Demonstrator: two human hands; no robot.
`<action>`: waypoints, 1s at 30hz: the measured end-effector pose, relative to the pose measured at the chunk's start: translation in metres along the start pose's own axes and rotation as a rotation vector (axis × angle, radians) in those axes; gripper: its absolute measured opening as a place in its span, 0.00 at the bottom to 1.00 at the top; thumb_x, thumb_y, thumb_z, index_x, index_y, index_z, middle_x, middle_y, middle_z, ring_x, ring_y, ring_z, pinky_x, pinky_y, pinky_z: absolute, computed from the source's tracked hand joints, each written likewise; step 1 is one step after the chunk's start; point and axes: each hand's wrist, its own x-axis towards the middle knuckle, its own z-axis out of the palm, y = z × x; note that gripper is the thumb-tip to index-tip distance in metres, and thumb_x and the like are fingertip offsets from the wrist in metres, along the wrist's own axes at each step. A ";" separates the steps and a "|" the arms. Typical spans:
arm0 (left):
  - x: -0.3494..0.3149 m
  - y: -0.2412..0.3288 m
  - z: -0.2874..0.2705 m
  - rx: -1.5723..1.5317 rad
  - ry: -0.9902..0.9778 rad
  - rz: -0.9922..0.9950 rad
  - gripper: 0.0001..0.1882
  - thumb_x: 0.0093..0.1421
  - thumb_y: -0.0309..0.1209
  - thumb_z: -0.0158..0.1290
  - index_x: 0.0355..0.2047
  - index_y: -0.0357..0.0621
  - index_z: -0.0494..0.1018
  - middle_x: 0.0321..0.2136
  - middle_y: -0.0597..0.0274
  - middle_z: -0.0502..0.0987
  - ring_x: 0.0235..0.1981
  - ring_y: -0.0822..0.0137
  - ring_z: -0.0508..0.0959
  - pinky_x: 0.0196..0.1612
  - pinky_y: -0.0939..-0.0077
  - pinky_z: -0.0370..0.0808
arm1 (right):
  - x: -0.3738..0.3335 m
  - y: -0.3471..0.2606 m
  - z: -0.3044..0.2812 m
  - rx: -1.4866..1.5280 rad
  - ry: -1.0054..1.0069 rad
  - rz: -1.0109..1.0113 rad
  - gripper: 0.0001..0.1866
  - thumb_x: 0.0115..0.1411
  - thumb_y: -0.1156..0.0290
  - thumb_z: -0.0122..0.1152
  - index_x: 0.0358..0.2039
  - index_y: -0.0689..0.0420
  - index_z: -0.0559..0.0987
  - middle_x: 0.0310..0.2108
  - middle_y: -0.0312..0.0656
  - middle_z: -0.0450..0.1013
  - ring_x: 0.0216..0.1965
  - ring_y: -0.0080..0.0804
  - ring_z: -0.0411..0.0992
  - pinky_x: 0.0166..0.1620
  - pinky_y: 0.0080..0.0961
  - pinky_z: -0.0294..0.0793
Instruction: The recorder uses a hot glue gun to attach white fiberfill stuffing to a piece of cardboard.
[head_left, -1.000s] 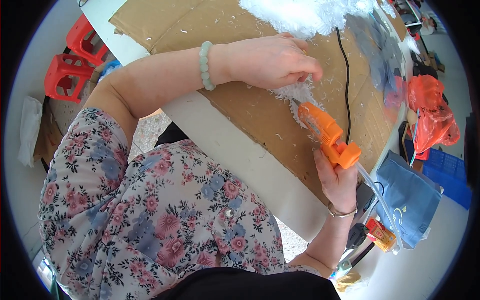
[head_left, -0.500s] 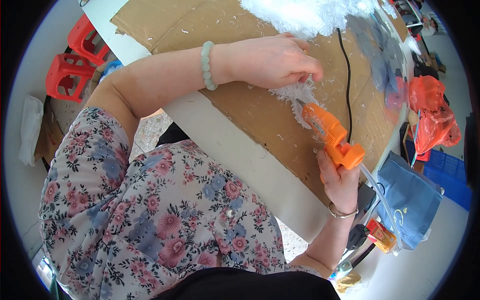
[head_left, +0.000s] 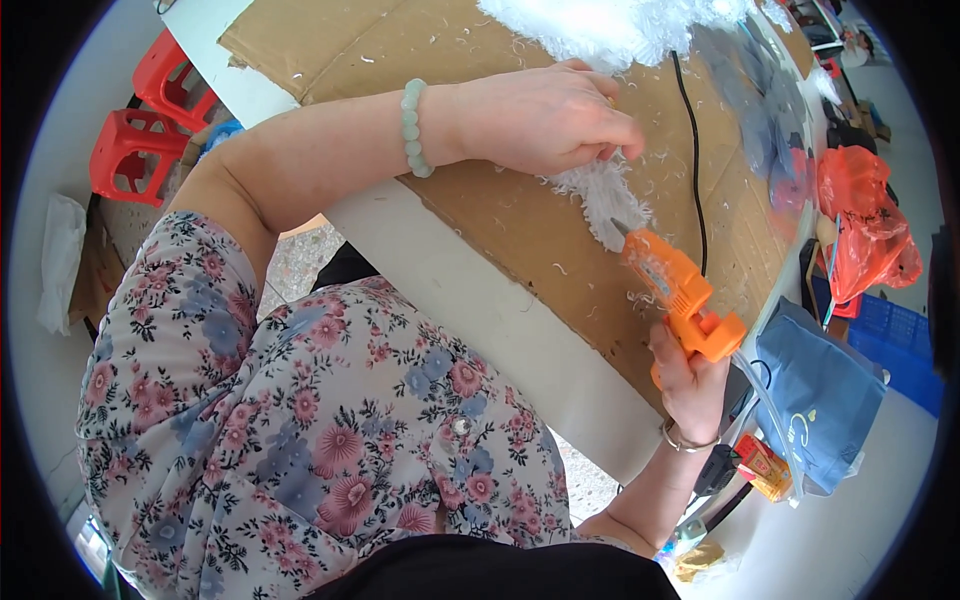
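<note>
Gripping orange glue gun [head_left: 672, 280] in right hand [head_left: 694, 385], we hold nozzle [head_left: 620, 228] at edge of white fluffy strip [head_left: 602, 200] on cardboard [head_left: 480, 230]. Left hand [head_left: 550, 118] bends over strip's upper end (fingertips hidden, cannot tell grip). We should steady strip, skin clear of likely hot nozzle.

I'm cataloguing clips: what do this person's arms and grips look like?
The left grip and right grip are gloveless. Pale green beads circle the left wrist, a thin bangle the right. The short left sleeve is white with pink and blue flowers.

Left hand [head_left: 555, 120] arches palm-down; right hand [head_left: 697, 388] curls gripping.
</note>
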 end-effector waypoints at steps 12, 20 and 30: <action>-0.001 0.002 0.004 0.016 0.023 0.012 0.07 0.57 0.26 0.46 0.35 0.49 0.72 0.23 0.64 0.76 0.37 0.60 0.71 0.49 0.64 0.64 | -0.014 0.001 -0.014 0.109 0.044 0.124 0.07 0.54 0.77 0.58 0.34 0.61 0.72 0.25 0.35 0.69 0.25 0.19 0.67 0.28 0.16 0.64; 0.019 0.003 0.002 -0.150 -0.023 -0.018 0.07 0.48 0.23 0.56 0.29 0.43 0.73 0.30 0.62 0.72 0.36 0.57 0.71 0.41 0.67 0.69 | 0.000 0.013 -0.022 0.425 0.210 -0.028 0.12 0.57 0.66 0.51 0.34 0.62 0.71 0.25 0.42 0.69 0.27 0.27 0.68 0.33 0.24 0.66; 0.027 0.044 0.027 0.290 0.112 0.273 0.11 0.37 0.35 0.61 0.20 0.46 0.73 0.28 0.67 0.72 0.36 0.67 0.69 0.42 0.67 0.67 | 0.027 0.012 -0.027 0.704 0.346 -0.036 0.14 0.61 0.61 0.50 0.33 0.61 0.70 0.28 0.41 0.67 0.31 0.29 0.66 0.37 0.26 0.65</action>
